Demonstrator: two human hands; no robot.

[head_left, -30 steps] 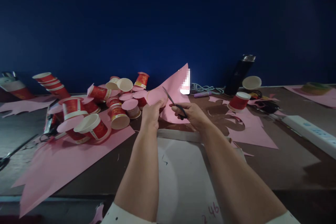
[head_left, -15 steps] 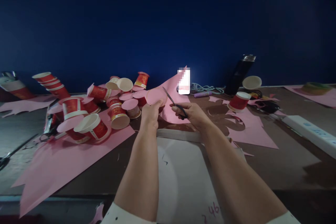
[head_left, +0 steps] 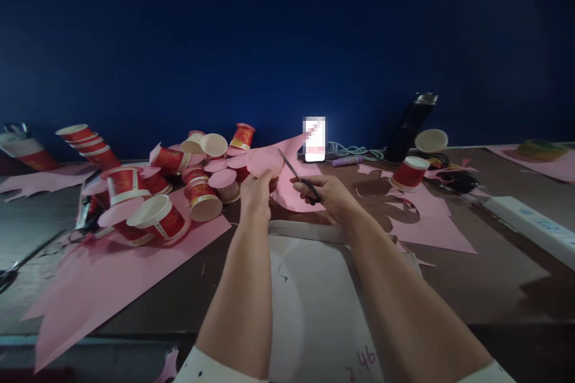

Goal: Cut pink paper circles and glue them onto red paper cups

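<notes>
Head view, left hand [head_left: 257, 191] pinching pink paper [head_left: 287, 176], right hand [head_left: 330, 194] gripping scissors [head_left: 297, 176], blades in paper.

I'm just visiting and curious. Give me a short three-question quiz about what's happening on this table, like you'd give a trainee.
1. True or false: the right hand holds scissors.
2. What does the left hand grip? A) a red cup B) pink paper C) a purple marker
3. Fill in: the heap of red cups lies to the person's ____.

Key:
1. True.
2. B, the pink paper being cut.
3. Left; a single upright cup stands to the right, and the purple marker lies untouched near the wall.
</notes>
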